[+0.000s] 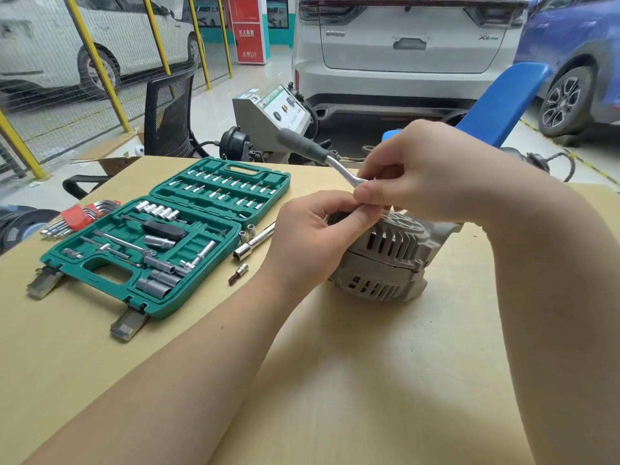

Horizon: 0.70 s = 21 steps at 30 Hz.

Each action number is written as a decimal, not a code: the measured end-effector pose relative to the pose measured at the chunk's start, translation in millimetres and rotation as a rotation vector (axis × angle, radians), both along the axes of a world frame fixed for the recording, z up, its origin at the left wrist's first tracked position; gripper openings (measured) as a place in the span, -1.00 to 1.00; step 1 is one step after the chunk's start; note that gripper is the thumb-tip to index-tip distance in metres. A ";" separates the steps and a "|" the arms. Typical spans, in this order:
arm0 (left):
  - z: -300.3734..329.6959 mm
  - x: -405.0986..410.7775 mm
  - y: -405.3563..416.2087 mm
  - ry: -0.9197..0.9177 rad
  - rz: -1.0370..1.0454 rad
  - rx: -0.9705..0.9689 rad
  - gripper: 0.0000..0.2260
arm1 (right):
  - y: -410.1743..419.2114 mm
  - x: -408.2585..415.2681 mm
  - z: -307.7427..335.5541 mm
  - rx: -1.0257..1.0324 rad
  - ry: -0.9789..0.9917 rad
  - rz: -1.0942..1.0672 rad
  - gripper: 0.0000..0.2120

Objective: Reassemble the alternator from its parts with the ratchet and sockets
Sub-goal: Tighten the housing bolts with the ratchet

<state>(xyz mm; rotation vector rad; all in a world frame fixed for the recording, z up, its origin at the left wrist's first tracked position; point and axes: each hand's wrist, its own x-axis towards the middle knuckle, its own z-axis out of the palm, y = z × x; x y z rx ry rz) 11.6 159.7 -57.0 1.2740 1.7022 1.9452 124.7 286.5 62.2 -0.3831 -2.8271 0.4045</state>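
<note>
Alternator (385, 260): grey finned housing, lying on the tan surface (369, 380) right of centre, under both hands. Ratchet (330, 161): chrome shank with dark grip slanting up and away to the left, its head hidden at the top of the housing. Right hand (429, 169): fingers curled down around the ratchet head. Left hand (312, 236): thumb and forefinger pinched together at the same spot, on something too small to identify, most likely a fastener or socket. Socket set (161, 243): green case lying open to the left; loose sockets (246, 229), an extension bar (255, 243) and a bit (239, 273) lie just beside it; hex keys in a red holder (79, 214) sit further left. Risks, as judged: with no hand on the grip, the ratchet could tip off the fastener; a bolt started crooked could cross-thread; the unclamped housing could roll under torque; a dropped small part could fall through the cooling slots; the loose sockets could roll off the surface. Legible writing: "X" badge on the white car (412, 38) behind; its other lettering, the Chinese characters on the red sign (248, 33) and the grey machine's (268, 112) labels are too blurred to read. No brand legible on the tools.
</note>
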 end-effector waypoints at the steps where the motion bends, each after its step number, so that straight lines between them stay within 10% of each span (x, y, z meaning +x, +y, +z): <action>1: -0.7 -1.5 -0.3 0.030 0.013 0.004 -0.87 | -0.5 1.2 1.1 -0.024 0.002 0.044 -0.92; 21: 13.9 -52.7 15.7 -0.080 -0.535 -0.188 -0.86 | -4.2 9.0 6.2 -0.123 0.019 0.137 -0.82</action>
